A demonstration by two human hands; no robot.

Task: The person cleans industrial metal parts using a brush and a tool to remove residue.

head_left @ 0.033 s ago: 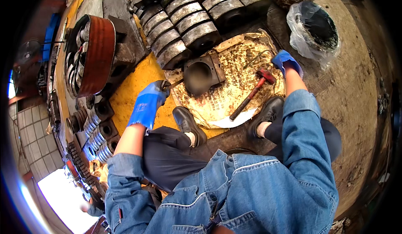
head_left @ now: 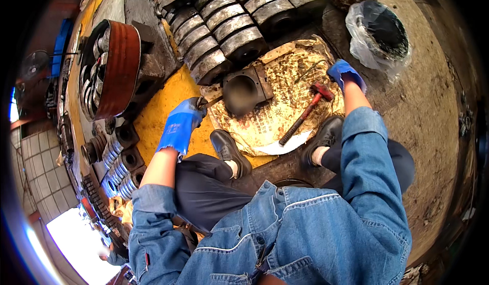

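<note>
A greasy, crumpled paper-covered pad [head_left: 285,117] lies between my shoes. On its left part rests a dark square metal block [head_left: 261,89] with a large round bore. My left hand [head_left: 184,121], in a blue glove, is closed around a thin dark strip-like tool [head_left: 215,101] that reaches toward the block's left side; its exact kind is unclear. My right hand [head_left: 347,75], also gloved in blue, is at the pad's right edge, its fingers mostly hidden. Near it lie a red-headed hammer [head_left: 307,113] with a dark handle and a thin bent rod [head_left: 309,71].
Rows of thick metal rings [head_left: 224,28] stand beyond the pad. A bucket lined with clear plastic [head_left: 379,35] holds dark grease at the far right. To the left are a reddish-brown drum [head_left: 119,70] of curved metal parts and several ribbed metal pieces [head_left: 122,165].
</note>
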